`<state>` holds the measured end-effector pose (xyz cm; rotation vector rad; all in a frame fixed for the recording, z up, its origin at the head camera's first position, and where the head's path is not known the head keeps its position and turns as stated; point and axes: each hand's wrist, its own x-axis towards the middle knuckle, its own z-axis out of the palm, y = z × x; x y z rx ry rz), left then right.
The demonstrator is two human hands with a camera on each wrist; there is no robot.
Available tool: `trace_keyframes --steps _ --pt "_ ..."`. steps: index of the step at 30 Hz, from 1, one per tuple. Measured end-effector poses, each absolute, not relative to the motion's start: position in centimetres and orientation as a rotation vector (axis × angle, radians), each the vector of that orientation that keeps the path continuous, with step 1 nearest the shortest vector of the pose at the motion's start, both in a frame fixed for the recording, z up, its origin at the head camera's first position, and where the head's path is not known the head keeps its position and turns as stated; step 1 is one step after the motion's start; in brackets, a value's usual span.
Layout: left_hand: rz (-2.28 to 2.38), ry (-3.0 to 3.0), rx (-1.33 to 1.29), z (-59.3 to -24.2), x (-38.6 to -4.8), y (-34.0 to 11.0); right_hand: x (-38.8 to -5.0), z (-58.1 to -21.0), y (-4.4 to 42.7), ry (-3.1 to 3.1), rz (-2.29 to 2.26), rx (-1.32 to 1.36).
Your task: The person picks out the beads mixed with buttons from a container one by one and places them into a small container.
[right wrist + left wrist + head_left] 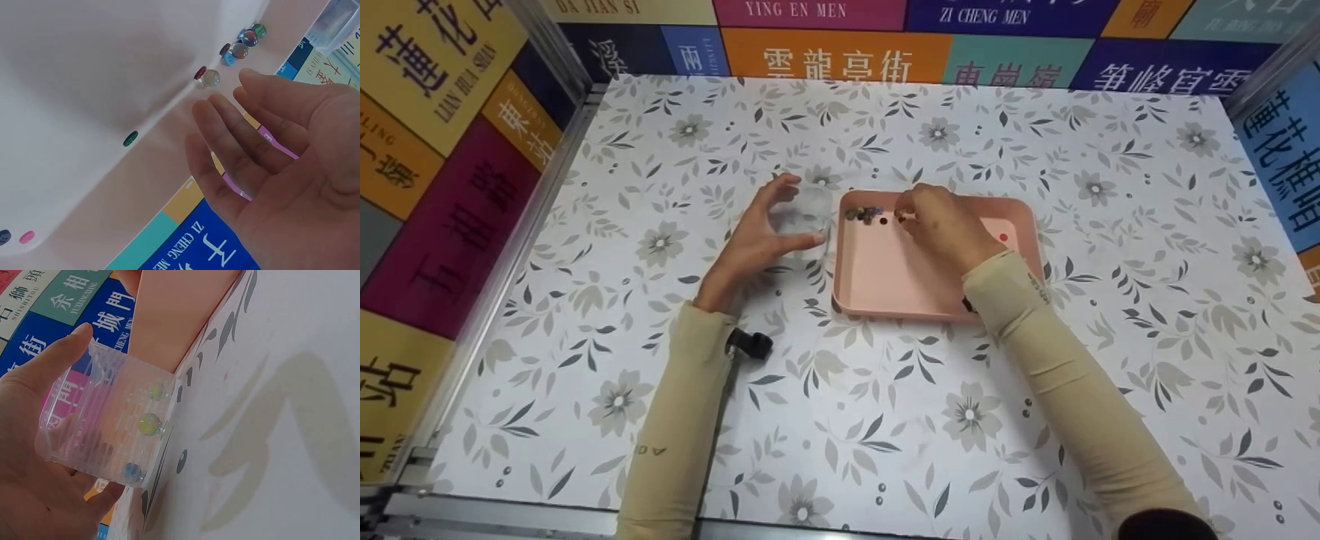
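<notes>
My left hand (754, 240) holds a clear plastic box (107, 416), thumb on one side and fingers on the other. Inside the box a few marbles (150, 424) show, greenish-yellow and blue. Right beside it lies a shallow pink tray (885, 277). My right hand (281, 169) reaches over the tray's far side with loosely bent fingers. Just off its fingertips are a clear marble (211, 77) and a dark red button (199, 72); no held thing shows. A cluster of marbles and buttons (862, 214) lies in the tray's far left corner.
Farther along the tray's wall lie a green button (130, 138), a pink button (27, 237) and a dark button (4, 237). The table has a floral cover (870, 420). Colourful lettered panels (840, 56) stand along the back and sides.
</notes>
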<state>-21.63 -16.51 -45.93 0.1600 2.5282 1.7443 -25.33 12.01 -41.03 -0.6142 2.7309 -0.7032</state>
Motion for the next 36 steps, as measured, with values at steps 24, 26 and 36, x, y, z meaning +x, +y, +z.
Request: trace_keyframes --steps 24,26,36 --pt "1.792 2.456 0.190 -45.6 -21.7 -16.5 -24.9 -42.8 11.6 2.790 -0.603 -0.690" --pt "1.782 2.460 0.178 -45.6 -21.7 -16.5 -24.9 -42.9 11.6 2.799 -0.598 -0.692" --pt "1.773 2.476 0.149 -45.8 -21.5 -16.6 -24.7 -43.1 11.8 2.822 -0.621 -0.763"
